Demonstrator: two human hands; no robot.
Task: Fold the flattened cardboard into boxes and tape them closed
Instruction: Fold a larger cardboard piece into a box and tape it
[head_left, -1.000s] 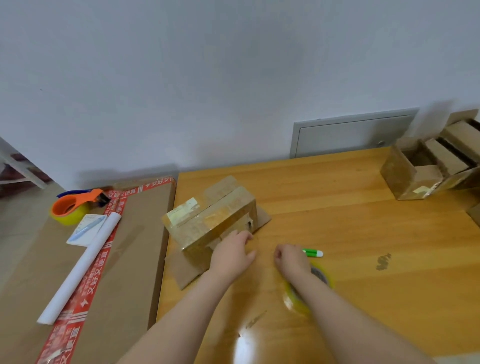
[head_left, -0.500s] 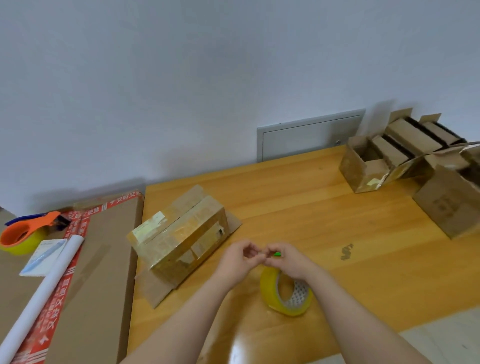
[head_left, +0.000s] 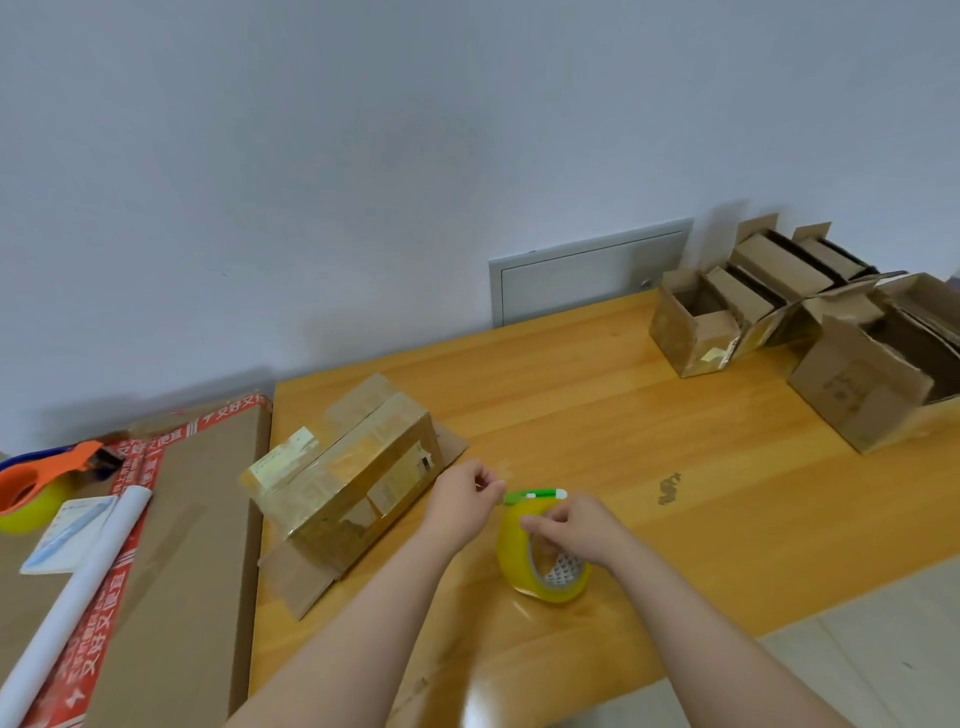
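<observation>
A cardboard box (head_left: 353, 478) wrapped in shiny tape lies tilted on a flat cardboard piece (head_left: 304, 579) on the wooden table (head_left: 597, 415). Right of it, a yellow tape roll (head_left: 519, 561) stands on edge. My right hand (head_left: 576, 525) grips the top of the roll, fingers curled over it. My left hand (head_left: 462, 501) is a short way left of the roll, thumb and fingers pinched together on what looks like the clear tape's free end. A green and white cutter (head_left: 537, 495) lies just beyond both hands.
Several open cardboard boxes (head_left: 696, 338) crowd the table's far right corner, one larger box (head_left: 857, 395) nearest. On the left, a big flat carton (head_left: 197, 519) with red tape carries an orange tape dispenser (head_left: 36, 483), a white paper roll (head_left: 78, 597) and a booklet (head_left: 67, 530).
My hands were together above the roll; now the left hand has drawn away to the left and the right hand has dropped onto the roll. The cutter shows fully.
</observation>
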